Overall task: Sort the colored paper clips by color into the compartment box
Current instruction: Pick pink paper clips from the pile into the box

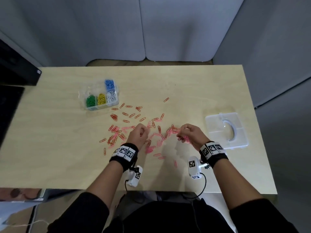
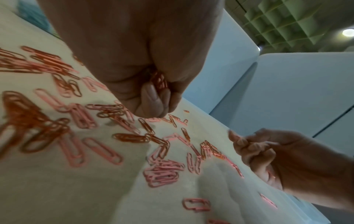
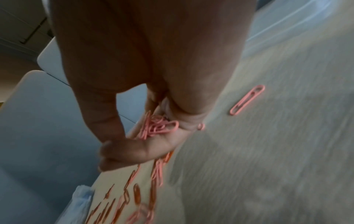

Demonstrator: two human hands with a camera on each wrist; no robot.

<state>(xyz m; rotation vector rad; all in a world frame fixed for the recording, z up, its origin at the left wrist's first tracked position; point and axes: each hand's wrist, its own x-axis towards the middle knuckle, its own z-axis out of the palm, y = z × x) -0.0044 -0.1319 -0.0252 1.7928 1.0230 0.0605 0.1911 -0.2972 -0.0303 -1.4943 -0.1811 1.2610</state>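
Hands curled: left hand (image 2: 134, 63) grips orange clips (image 2: 159, 81), right hand (image 3: 145, 84) pink clips (image 3: 157, 127)

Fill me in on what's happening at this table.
A person is sorting paper clips by color. The left hand holds a bunch of orange clips; the right hand holds pink clips. More orange and pink clips lie scattered on the table. The compartment box already holds blue, green, yellow and white clips. Its lid lies to the right.
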